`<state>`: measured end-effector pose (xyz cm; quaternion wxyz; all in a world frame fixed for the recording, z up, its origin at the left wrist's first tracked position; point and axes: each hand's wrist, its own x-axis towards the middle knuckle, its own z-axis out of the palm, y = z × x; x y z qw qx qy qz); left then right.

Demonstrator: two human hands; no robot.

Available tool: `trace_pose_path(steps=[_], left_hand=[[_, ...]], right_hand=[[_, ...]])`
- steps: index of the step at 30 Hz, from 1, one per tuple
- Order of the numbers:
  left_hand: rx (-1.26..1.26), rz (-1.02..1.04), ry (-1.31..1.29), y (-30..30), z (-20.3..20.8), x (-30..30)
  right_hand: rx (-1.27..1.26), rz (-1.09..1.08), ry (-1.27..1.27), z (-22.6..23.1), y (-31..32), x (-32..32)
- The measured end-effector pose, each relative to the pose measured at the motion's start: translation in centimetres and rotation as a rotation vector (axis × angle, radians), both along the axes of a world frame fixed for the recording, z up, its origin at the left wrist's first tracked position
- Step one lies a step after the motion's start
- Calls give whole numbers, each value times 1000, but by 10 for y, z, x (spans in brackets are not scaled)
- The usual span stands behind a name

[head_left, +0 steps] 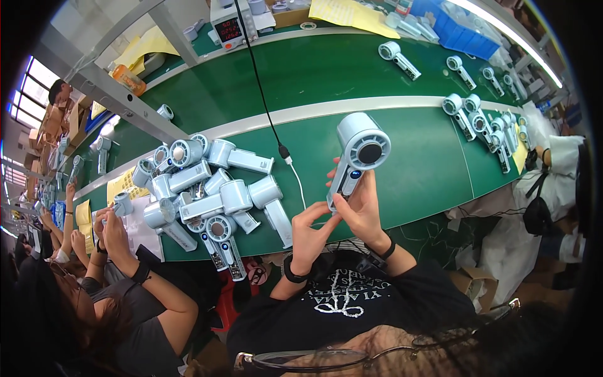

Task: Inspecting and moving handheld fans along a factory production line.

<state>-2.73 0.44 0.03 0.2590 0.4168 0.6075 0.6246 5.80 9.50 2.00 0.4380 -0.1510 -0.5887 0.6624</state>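
A light blue handheld fan (363, 141) stands tilted in front of me, its round head up and a small display lit on its handle. My right hand (363, 210) is closed around the handle, thumb on the front near its lower end. At the foot of the handle, my left hand (308, 240) pinches the end of a white cable (296, 179); the fingers hide the plug, so whether it is seated cannot be told. The cable runs up to a black cord (259, 81) hanging from above.
Left of my hands lies a heap of similar fans (235, 196) on the green table (414, 163). More fans (480, 122) lie at the right. Beyond a pale rail, a conveyor belt (314, 69) carries spaced fans. A power supply (232, 25) stands behind. A co-worker (125, 270) sits at the left.
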Motion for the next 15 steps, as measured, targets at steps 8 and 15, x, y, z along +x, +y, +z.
trace_pose_path(steps=[8, 15], left_hand=[[-158, -17, -36, -6, 2, -1], [-51, 56, 147, -6, -3, 2]], right_hand=[[-41, 18, -2, -3, 3, 0], [-54, -55, 59, 5, 4, -5]])
